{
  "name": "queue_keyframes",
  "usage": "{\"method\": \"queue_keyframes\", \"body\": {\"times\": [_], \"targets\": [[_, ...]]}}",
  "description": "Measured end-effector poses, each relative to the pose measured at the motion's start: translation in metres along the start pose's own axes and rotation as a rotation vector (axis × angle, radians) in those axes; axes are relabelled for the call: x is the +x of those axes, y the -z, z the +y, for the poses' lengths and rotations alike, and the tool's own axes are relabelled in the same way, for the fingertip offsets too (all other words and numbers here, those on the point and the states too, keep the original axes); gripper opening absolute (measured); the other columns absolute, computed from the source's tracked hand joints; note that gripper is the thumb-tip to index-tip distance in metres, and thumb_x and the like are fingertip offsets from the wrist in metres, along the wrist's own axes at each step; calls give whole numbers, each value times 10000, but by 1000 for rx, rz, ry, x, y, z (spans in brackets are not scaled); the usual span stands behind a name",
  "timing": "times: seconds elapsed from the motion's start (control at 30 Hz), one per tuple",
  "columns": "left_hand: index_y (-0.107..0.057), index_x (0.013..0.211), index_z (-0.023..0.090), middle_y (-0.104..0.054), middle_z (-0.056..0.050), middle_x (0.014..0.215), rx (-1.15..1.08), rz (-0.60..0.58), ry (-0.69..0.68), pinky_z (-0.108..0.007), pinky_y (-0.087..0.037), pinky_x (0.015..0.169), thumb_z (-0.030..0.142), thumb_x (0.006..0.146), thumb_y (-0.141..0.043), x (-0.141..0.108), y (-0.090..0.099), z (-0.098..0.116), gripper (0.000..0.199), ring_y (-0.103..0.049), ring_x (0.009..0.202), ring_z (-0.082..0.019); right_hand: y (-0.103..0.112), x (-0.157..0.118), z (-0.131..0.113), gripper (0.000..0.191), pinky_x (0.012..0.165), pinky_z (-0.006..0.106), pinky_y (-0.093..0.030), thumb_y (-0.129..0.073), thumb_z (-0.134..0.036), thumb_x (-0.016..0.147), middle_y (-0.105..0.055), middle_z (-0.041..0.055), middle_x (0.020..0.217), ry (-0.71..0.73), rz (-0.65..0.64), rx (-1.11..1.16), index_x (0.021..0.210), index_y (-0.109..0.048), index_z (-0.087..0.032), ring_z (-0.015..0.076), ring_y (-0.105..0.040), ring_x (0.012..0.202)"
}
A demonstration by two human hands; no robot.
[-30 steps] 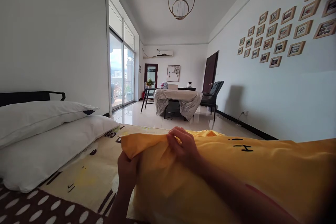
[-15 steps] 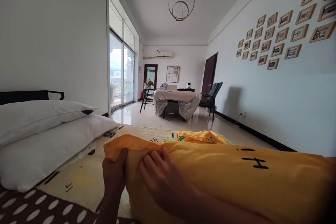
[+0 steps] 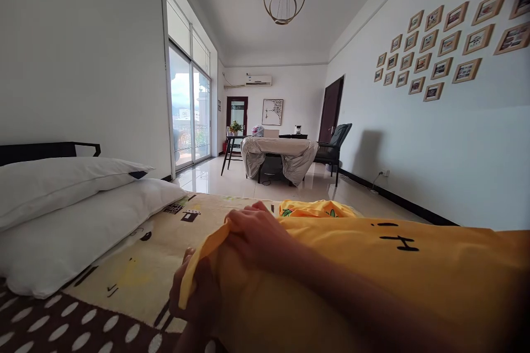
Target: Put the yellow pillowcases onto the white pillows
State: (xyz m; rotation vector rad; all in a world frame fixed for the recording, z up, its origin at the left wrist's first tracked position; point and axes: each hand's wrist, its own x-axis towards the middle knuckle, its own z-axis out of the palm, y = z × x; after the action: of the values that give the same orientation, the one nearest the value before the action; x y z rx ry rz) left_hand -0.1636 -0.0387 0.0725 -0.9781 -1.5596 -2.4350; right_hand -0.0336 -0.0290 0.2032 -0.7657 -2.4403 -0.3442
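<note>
A yellow pillowcase [image 3: 343,265], filled out and printed with black "Hi" lettering, lies across the front, its end toward the left. My right hand [image 3: 260,237] is closed over the upper corner of that end, fingers curled on the hem. Lower down, my left hand [image 3: 196,287] grips the same edge, with a strip of yellow cloth crossing in front of it and hiding some fingers. What fills the pillowcase is out of sight. Just beyond it lies a crumpled yellow cloth [image 3: 318,209] with green printed shapes.
Two white pillows [image 3: 83,237] are stacked at the left on a cream printed blanket [image 3: 128,270] with a brown, white-dotted border [image 3: 66,322]. Past the bed stand a covered table [image 3: 277,146] and a black chair [image 3: 337,146] on the tiled floor.
My right hand has moved up to the pillowcase's top corner. My left hand has gone lower along the edge, and the open end has folded down. The view has tilted slightly.
</note>
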Motion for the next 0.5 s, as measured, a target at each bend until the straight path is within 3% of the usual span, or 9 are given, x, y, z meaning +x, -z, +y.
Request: {"method": "queue_keyframes", "body": {"times": [0.03,0.1,0.2,0.23,0.3,0.37,0.4,0.43,0.5], "targets": [[-537,723,194,-557,-24,676,-6,68,-44,-361,-461,623,316,773,-569,3,-6,-1,135,-578,707,-233,-3,3,3,74,676,263,-338,-560,-215,839,-608,14,758,-8,-81,63,772,-571,-184,142,-512,711],[-533,791,186,-532,-13,735,-35,190,-186,-348,-450,634,288,780,-579,12,-17,-1,112,-543,699,-196,-12,7,11,187,599,242,-290,-519,-170,851,-567,-14,688,-48,-114,160,664,-518,-183,114,-468,636],[-487,898,187,-466,5,806,-152,324,-595,-329,-421,662,191,709,-659,27,-20,5,255,-481,706,-159,-26,11,26,270,582,239,-265,-489,-182,878,-514,-25,657,-145,18,278,609,-472,-177,102,-437,622],[-479,908,187,-457,8,801,-178,286,-718,-317,-417,654,142,694,-658,31,-17,9,282,-473,699,-151,-30,13,31,283,586,237,-267,-487,-185,882,-501,-26,661,-173,67,316,600,-463,-175,100,-436,626],[-487,920,183,-478,3,775,-146,-36,-859,-297,-430,635,63,712,-599,36,-7,17,265,-487,691,-149,-35,15,40,293,591,232,-272,-495,-180,873,-474,-28,669,-213,147,385,583,-449,-172,96,-435,630],[-508,963,182,-531,-30,811,24,-473,-867,-298,-470,644,49,732,-538,39,2,24,269,-530,737,-171,-38,16,48,311,593,228,-279,-503,-183,863,-441,-33,655,-235,198,439,560,-433,-171,93,-428,620],[-513,994,187,-552,-51,862,135,-629,-859,-302,-487,644,66,727,-531,40,5,26,293,-547,772,-187,-40,17,51,319,593,225,-284,-505,-190,861,-429,-34,647,-236,216,461,551,-431,-171,92,-425,613],[-516,1021,194,-562,-70,922,239,-719,-850,-304,-499,634,89,717,-530,40,6,27,322,-560,805,-203,-40,17,52,322,593,223,-288,-506,-195,860,-424,-35,641,-235,230,481,547,-435,-171,92,-424,608],[-514,1044,209,-565,-83,990,348,-762,-804,-295,-509,599,119,717,-516,41,4,25,339,-582,837,-218,-42,16,53,313,589,221,-292,-507,-210,860,-433,-33,633,-231,260,498,553,-459,-173,93,-427,602]]}}
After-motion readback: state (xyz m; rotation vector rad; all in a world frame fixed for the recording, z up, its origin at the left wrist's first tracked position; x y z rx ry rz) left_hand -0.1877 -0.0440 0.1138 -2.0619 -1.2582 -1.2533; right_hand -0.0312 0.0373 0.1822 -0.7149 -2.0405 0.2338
